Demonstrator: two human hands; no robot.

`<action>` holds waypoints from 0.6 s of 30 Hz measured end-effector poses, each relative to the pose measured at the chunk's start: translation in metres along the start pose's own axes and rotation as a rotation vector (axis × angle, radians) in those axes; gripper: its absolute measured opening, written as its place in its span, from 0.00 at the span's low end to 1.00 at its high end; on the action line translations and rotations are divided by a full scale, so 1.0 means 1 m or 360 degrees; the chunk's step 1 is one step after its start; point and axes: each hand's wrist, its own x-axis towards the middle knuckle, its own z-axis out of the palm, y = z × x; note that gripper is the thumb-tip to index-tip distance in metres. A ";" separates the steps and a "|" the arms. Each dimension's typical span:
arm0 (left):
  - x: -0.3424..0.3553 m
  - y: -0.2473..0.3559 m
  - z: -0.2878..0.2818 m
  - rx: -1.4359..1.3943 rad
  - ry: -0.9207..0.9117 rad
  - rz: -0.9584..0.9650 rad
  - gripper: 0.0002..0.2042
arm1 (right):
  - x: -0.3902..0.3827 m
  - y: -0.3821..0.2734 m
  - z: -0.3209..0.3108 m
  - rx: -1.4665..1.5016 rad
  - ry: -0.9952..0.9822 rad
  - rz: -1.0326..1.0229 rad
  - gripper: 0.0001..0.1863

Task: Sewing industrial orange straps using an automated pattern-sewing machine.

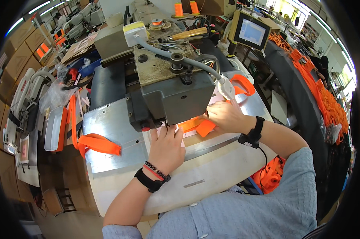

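Observation:
Under the head of an industrial sewing machine (178, 97), an orange webbing strap (205, 128) lies over a pale pinkish plate with its folded end toward me. My left hand (166, 149) rests palm down beside it, fingers stretched out and slightly apart, fingertips near the needle area. My right hand (229, 118) comes in from the right with bent fingers closed at the strap; its fingertips are partly hidden. Another orange strap loop (243, 85) lies beyond my right hand. A long orange strap (98, 144) droops over the left edge of the metal bed (108, 129).
A grey cable arches over the machine head. A small screen (249, 32) stands at the back right, with orange thread cones (178, 10) at the back. An orange-and-white tray (56, 128) sits left. Orange material (269, 175) fills a bin below my right arm.

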 end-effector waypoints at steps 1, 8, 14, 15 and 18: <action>0.000 0.000 -0.002 -0.0009 -0.0016 0.0003 0.24 | 0.001 0.001 0.000 -0.0039 -0.0028 -0.0053 0.27; -0.001 0.003 -0.002 -0.0011 0.0025 0.0016 0.25 | 0.000 0.010 0.012 -0.0140 0.0100 -0.0280 0.33; 0.000 0.006 -0.004 -0.0057 -0.0067 -0.0003 0.26 | -0.002 0.013 0.012 -0.0160 0.0008 -0.0276 0.32; 0.000 0.006 -0.004 -0.0066 -0.0066 0.0016 0.26 | -0.002 0.015 0.014 -0.0158 0.0011 -0.0290 0.32; 0.002 0.004 -0.003 -0.0086 -0.0135 0.0063 0.25 | -0.003 0.017 0.016 -0.0036 -0.0026 -0.0275 0.31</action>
